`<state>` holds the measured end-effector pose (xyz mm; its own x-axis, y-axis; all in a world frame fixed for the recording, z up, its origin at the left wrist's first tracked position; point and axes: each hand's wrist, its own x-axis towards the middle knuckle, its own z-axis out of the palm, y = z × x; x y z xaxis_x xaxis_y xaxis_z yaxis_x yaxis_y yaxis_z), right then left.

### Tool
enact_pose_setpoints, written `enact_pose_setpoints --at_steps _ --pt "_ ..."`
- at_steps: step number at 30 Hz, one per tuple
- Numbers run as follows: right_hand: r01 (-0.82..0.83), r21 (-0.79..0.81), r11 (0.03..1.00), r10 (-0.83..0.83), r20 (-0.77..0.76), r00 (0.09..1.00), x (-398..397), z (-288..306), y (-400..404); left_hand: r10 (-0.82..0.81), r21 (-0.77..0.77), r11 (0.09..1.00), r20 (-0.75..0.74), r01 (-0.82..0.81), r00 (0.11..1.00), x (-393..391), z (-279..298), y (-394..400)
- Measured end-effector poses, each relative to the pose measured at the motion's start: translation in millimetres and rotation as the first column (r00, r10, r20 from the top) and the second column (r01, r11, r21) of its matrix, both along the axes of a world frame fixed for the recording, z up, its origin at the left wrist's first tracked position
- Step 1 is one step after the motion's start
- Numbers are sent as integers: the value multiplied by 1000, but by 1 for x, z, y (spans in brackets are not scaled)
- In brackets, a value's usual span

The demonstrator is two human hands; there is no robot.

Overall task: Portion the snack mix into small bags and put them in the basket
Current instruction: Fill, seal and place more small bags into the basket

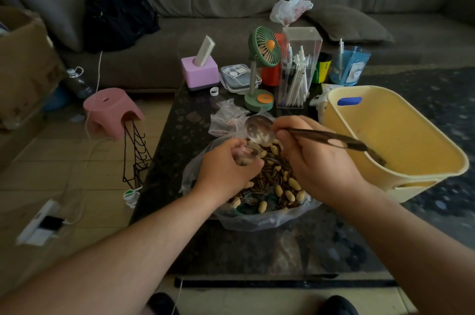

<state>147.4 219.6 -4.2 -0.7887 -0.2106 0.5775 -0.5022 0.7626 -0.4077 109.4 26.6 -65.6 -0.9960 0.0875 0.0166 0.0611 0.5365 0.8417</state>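
Observation:
A pile of snack mix (280, 186), peanuts and striped sunflower seeds, lies in a big clear plastic bag (246, 219) on the dark table. My left hand (226, 170) grips a small clear bag (244, 156) with some nuts in it, held over the pile. My right hand (316, 163) holds a metal spoon (259, 131) by its long handle, its bowl tipped just above the small bag's mouth. The yellow basket (401, 150) stands right of my hands and looks empty. Several spare small bags (226, 117) lie behind the pile.
A green desk fan (261, 68), a clear pen holder (298, 68), a pink tissue box (199, 72), a clear lidded box (239, 77) and a blue cup (349, 65) crowd the table's far side. A sofa runs behind. A pink stool (110, 111) and a wire rack (136, 155) stand left.

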Motion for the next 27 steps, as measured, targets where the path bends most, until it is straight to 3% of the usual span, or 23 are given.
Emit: enact_pose_setpoints --at_steps 4,10,16,20,27 --pt "27 -35 999 -23 98 995 -1 4 5 63 172 982 78 -75 995 -3 0 -5" --pt "103 107 989 -129 287 949 -5 -10 8 -34 -132 991 -11 32 999 2 5 -17" --pt "137 173 975 -176 238 955 -24 -23 15 128 116 985 3 -127 992 -14 -1 -23" --pt "108 217 970 -164 259 952 -31 -26 0 159 234 956 100 -178 982 -24 -6 -20" --pt "53 77 996 -78 370 926 -29 -36 -29 174 374 894 220 -248 960 -33 -4 -16"
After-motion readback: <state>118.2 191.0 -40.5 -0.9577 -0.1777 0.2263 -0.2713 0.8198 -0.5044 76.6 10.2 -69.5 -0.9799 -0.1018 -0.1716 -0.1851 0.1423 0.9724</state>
